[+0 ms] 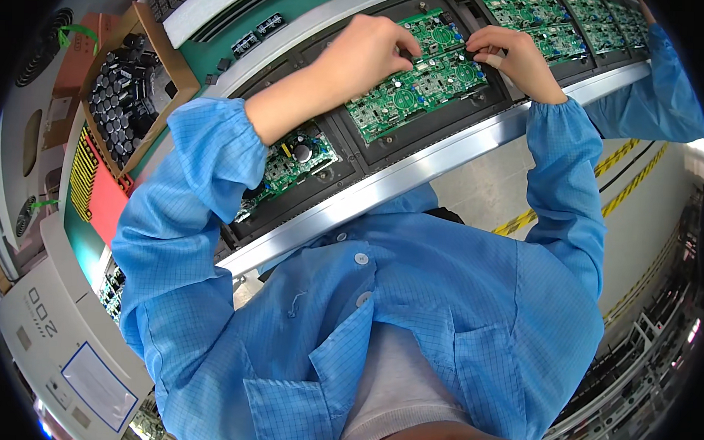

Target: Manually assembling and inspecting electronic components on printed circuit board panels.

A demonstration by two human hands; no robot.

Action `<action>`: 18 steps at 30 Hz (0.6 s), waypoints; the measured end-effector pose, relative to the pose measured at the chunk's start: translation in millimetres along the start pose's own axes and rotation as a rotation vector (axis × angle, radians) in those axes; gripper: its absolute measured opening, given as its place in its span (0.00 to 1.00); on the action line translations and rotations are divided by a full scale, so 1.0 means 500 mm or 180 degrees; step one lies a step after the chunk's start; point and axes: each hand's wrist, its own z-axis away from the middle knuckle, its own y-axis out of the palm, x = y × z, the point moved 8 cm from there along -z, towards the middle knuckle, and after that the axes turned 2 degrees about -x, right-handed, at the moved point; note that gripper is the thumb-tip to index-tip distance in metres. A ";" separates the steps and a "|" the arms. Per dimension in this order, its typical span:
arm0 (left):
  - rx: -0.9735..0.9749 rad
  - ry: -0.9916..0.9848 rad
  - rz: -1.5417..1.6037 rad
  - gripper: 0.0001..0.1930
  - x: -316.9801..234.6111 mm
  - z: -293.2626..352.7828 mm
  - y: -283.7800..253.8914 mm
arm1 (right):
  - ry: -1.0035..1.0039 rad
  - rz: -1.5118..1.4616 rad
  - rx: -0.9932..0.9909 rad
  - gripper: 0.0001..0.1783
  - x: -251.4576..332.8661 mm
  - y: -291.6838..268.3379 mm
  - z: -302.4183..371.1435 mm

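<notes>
Green circuit boards (412, 98) lie in a black carrier frame (385, 147) in front of me. Above the left part of these boards is my left hand (364, 56), its fingers curled and the thumb and index tips close to each other. Whatever may be between them is too small to make out. My right hand (519, 59) is over the boards' right edge, fingertips pinched together, and what they hold is hidden. Under my left forearm, another green board (300, 160) with a round silver component sits in a neighbouring carrier.
A cardboard box (179, 63) of black cylindrical components stands at the left, near a red bin (108, 211). A metal rail (384, 186) borders the line nearest me. More boards (533, 25) continue rightward, where another person's blue sleeve (670, 91) reaches in.
</notes>
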 end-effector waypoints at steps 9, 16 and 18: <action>0.0357 -0.0056 -0.0633 0.11 -0.018 0.010 0.060 | -0.0215 0.0378 -0.0124 0.10 0.015 -0.005 0.004; 0.0541 -0.0053 -0.1181 0.08 -0.022 0.016 0.069 | -0.0197 0.0342 -0.1025 0.08 0.084 -0.027 0.042; 0.0476 -0.0099 -0.1190 0.06 -0.025 0.033 0.064 | -0.0128 0.0184 -0.1311 0.07 0.123 -0.004 0.064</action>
